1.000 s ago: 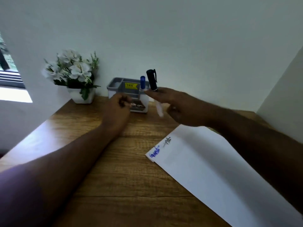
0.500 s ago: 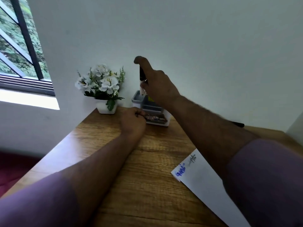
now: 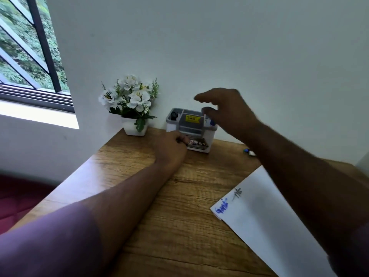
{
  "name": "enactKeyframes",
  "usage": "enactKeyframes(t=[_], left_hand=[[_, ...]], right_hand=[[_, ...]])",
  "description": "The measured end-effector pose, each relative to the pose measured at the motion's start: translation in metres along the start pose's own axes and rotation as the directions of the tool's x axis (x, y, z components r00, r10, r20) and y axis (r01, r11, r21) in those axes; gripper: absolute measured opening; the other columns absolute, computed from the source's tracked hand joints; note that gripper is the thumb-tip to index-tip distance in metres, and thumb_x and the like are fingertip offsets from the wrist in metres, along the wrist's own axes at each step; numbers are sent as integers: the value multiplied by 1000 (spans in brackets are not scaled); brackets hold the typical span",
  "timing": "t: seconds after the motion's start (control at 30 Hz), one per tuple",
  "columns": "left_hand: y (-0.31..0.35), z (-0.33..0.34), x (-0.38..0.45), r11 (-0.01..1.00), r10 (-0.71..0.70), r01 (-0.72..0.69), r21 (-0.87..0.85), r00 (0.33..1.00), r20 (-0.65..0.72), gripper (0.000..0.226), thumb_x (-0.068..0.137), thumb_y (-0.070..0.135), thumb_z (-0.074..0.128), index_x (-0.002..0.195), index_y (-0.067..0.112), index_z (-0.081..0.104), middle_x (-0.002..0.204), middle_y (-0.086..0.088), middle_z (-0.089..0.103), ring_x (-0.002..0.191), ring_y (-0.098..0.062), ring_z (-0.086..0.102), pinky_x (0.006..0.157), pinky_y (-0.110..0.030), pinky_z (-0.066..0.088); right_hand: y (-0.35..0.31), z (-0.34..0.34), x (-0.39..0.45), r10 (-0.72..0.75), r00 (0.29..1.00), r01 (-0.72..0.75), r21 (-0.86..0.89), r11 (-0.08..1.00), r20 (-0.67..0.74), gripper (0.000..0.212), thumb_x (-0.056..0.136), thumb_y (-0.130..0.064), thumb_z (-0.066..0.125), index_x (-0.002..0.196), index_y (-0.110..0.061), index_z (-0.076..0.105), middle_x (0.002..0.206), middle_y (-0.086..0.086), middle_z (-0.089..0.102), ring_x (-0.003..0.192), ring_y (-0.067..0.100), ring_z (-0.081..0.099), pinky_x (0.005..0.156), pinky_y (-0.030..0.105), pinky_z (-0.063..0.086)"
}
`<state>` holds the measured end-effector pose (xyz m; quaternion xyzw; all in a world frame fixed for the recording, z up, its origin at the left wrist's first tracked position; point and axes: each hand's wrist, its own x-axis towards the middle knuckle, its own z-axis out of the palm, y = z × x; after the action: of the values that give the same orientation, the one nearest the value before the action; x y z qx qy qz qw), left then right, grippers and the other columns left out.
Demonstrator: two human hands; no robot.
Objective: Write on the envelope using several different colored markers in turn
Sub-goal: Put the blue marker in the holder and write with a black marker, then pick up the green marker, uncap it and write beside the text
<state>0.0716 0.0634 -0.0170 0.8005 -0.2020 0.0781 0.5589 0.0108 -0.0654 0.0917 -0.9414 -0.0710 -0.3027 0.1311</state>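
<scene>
Daylight enters from the window [image 3: 30, 56] at left, leaving the wall dim and grey. The right hand [image 3: 227, 110] looks motion-blurred, and wide-angle distortion perhaps bends the edges.

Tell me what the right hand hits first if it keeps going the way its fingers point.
Probably the grey organizer: the right hand hovers open above it, fingers aimed left and slightly down toward the black marker compartment. Depth unclear; it might pass over toward the flower pot.

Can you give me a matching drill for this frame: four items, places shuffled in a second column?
Items:
1. black marker
2. envelope
3. flower pot
4. left hand

Places:
A. on the desk, at the organizer's front
B. left of the organizer, by the wall
C. organizer's left compartment
D. flat on the desk, lower right

Pairs: 1-C, 2-D, 3-B, 4-A
</scene>
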Motion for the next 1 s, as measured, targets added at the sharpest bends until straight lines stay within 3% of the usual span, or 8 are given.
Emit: enactKeyframes(t=[0.13, 0.27, 0.37, 0.57, 0.67, 0.73, 0.87, 1.0], left_hand=[[8, 4, -9, 977, 178, -188, 102, 979, 101, 22, 84, 1, 54, 92, 12, 71, 99, -5, 69, 92, -11, 59, 74, -15, 43], [21, 18, -26, 904, 359, -402, 143, 899, 252, 22, 85, 4, 55, 98, 14, 69, 104, -4, 67, 95, -9, 56, 82, -15, 38], [28, 30, -36, 877, 380, -459, 140, 843, 380, 23, 85, 6, 57, 103, 15, 68, 104, -1, 64, 95, -8, 56, 79, -14, 43], [22, 35, -32, 890, 287, -425, 163, 802, 524, 27, 85, 12, 61, 110, 22, 66, 111, 4, 63, 94, -1, 53, 73, -3, 35], [22, 34, -31, 894, 305, -426, 139, 805, 509, 26, 87, 15, 61, 111, 23, 65, 109, 6, 60, 89, 4, 51, 75, -5, 39], [24, 32, -32, 890, 332, -438, 125, 811, 483, 26, 89, 21, 60, 114, 22, 64, 111, 6, 59, 92, 3, 51, 82, -13, 43], [28, 31, -41, 843, 383, -519, 145, 766, 516, 43, 90, 47, 50, 130, 30, 49, 114, 16, 48, 106, -2, 45, 83, -23, 37], [30, 32, -44, 818, 367, -559, 138, 692, 622, 41, 85, 47, 58, 121, 29, 58, 110, 16, 55, 98, -3, 51, 75, -17, 40]], right_hand=[[49, -34, -56, 164, 984, -167, -52, 985, -65, 23, 83, -6, 69, 105, -9, 72, 103, 8, 73, 88, 19, 66, 85, 31, 50], [118, -34, -103, 476, 844, -402, -298, 866, 247, 18, 84, -21, 67, 101, -16, 73, 105, 7, 71, 98, 26, 66, 85, 37, 52], [146, -25, -126, 549, 790, -400, -448, 799, 273, 33, 84, -43, 61, 106, -18, 66, 98, 6, 66, 91, 27, 64, 75, 36, 51], [167, -15, -129, 291, 917, -61, -627, 776, 271, 35, 90, -58, 41, 105, -31, 56, 93, -4, 51, 86, 22, 57, 64, 35, 49], [156, -23, -110, 405, 840, -31, -714, 700, 361, 38, 89, -57, 44, 107, -24, 53, 103, 1, 54, 96, 24, 56, 67, 35, 42], [132, -36, -99, 443, 831, -143, -640, 755, 337, 27, 87, -44, 54, 96, -19, 51, 98, 5, 55, 94, 28, 57, 68, 36, 42], [78, -43, -111, 232, 966, -233, -3, 972, 113, 12, 75, -7, 58, 77, -15, 48, 70, 8, 58, 65, 21, 54, 64, 31, 46], [60, -14, -138, 175, 904, -168, -52, 984, 390, 6, 81, -13, 64, 83, -18, 64, 80, -3, 66, 70, 6, 58, 65, 25, 45]])
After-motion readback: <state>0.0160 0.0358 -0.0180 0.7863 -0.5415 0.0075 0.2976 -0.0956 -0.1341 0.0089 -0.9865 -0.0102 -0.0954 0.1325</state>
